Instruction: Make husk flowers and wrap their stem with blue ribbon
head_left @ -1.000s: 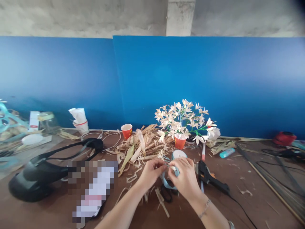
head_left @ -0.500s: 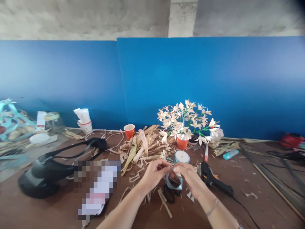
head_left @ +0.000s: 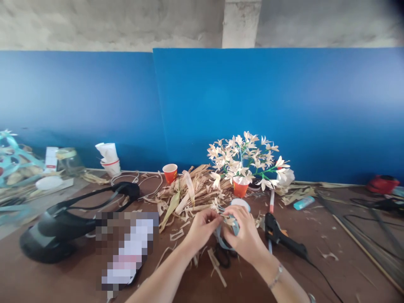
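Note:
My left hand is closed in a pinch at the base of a small pale flower. From the other side my right hand curls its thumb and fingers around the same flower; the exact contact is partly hidden. Light-blue ribbon hangs in a loop below the fingers. Just behind the right hand lies the ribbon roll, partly covered. Black-handled scissors rest on the table under the hands. More pale blossoms on thin stems lie beyond my left fingertips.
Dried husks are heaped behind the hands. A red cup holds a bunch of white flowers; another red cup stands left. A black glue gun lies right, a blurred-out phone and black headgear left.
My right hand has turned and opened wider around the flower, which now shows between the fingers. The ribbon loop has shifted left, and the right hand covers more of the roll.

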Motion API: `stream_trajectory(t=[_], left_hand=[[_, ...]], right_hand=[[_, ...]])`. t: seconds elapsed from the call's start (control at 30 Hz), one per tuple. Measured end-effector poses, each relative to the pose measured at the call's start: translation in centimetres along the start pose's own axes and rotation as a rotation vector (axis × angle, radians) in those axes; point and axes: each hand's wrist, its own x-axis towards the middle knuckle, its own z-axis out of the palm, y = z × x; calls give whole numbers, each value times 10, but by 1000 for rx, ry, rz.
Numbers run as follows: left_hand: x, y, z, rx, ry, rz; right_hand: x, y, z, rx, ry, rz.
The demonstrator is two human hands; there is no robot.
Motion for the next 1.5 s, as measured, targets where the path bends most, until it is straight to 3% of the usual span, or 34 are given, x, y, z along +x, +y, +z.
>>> stream_trajectory(t=[0.1,0.23,0.53,0.7,0.9,1.0,1.1,1.27,1.37,1.5], left_hand=[[0,0,1,-43,-18,-39],[-2,4,2,-137,-59,-89],[-1,9,-2,-112,-29,-48],[0,9,-4,-60,-44,-1],[-2,12,-4,0,-80,48],[-4,13,-3,37,-86,72],[-4,10,-2,82,-48,63],[1,-1,-2,95,-5,55],[2,-5,-1,68,-22,36],[1,-2,-2,1,-58,-2]], right_hand=[[-2,0,2,-186,28,-83],[-2,1,0,-266,86,-102],[-1,1,0,-157,95,-24],[2,4,4,174,29,149],[5,3,1,591,-168,604],[5,1,-1,614,-182,648],[4,-2,-2,398,-171,504],[-1,-5,3,-106,25,68],[-3,-3,4,-250,47,-15],[-2,-2,2,-272,77,-57]])
